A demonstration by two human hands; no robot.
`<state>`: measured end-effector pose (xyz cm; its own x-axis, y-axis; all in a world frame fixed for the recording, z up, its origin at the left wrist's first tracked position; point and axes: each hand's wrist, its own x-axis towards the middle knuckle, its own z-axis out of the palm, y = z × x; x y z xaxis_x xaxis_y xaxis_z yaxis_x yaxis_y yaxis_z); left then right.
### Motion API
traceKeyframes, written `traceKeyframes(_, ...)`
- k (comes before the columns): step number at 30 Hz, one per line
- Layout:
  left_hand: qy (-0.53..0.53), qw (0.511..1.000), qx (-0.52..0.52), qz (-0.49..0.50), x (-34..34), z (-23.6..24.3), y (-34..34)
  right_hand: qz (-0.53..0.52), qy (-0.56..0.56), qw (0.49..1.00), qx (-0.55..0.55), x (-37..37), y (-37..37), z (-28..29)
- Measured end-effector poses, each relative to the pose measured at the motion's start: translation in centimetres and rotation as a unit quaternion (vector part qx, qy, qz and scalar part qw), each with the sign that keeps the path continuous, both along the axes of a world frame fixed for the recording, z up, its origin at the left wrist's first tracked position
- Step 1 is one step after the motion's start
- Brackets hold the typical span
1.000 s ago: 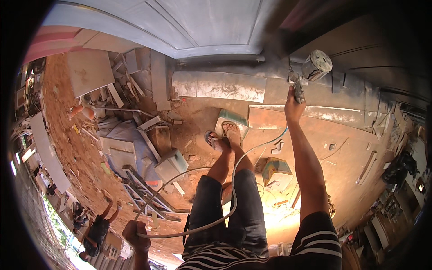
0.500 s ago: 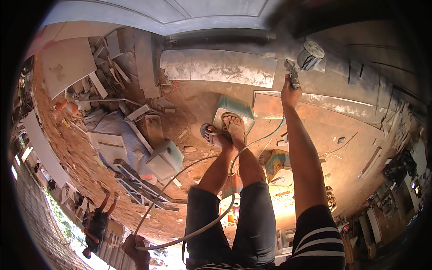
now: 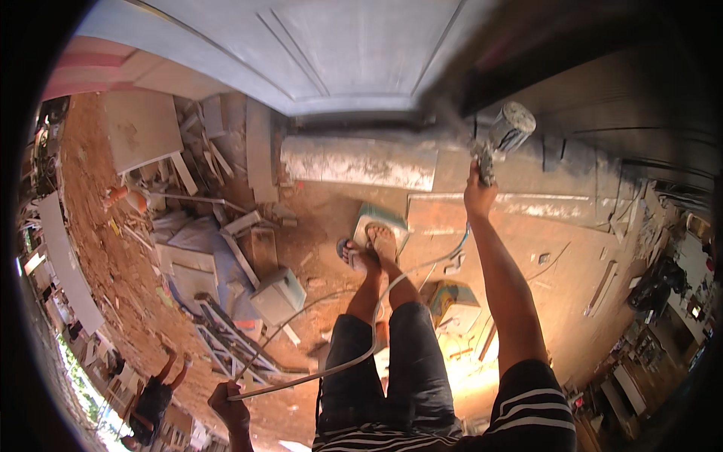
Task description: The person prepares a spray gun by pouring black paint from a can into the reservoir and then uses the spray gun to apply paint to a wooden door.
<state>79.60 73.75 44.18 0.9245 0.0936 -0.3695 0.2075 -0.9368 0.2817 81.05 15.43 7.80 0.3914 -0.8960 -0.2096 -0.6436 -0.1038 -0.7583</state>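
My right hand (image 3: 480, 192) grips a spray gun (image 3: 482, 160) with a paint-spattered metal cup (image 3: 512, 122) on top, held just in front of panelled boards or doors. A light grey panel (image 3: 354, 53) stands at the top, beside dark panels (image 3: 602, 90) on the right; a hazy dark mist blurs the area by the nozzle. A hose (image 3: 354, 363) runs from the gun down across my legs to my left hand (image 3: 230, 407), whose fingers are closed around it at the lower left. My right foot rests on a teal-and-white block (image 3: 395, 241).
Offcut boards and debris (image 3: 143, 132) lie on the dirt floor (image 3: 90, 211) at left, with metal frames (image 3: 226, 343) and a pale block (image 3: 279, 297). Another block (image 3: 459, 305) sits behind me, a black bag (image 3: 655, 290) at right. Another person (image 3: 154, 399) is at lower left.
The view tilted up and back. My right hand with the gun now sits a little left of and lower in the picture than one second ago. Both hands keep their holds.
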Motion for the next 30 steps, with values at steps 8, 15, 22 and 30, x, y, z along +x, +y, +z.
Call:
traceKeyframes(8,-0.212,0.975,-0.051,0.043,3.2,7.8,2.2,0.049,-0.071,0.996,-0.013,1.1,-2.8,26.4)
traceKeyframes(15,-0.364,0.921,-0.141,0.011,7.8,12.5,2.8,0.067,-0.141,0.982,-0.106,0.6,-5.4,46.4)
traceKeyframes(22,-0.492,0.855,-0.165,0.007,10.7,19.1,1.2,0.104,-0.195,0.958,-0.184,1.1,-6.3,64.8)
traceKeyframes(30,-0.575,0.786,-0.217,0.058,9.9,22.2,1.1,0.138,-0.258,0.923,-0.251,0.3,-7.6,80.2)
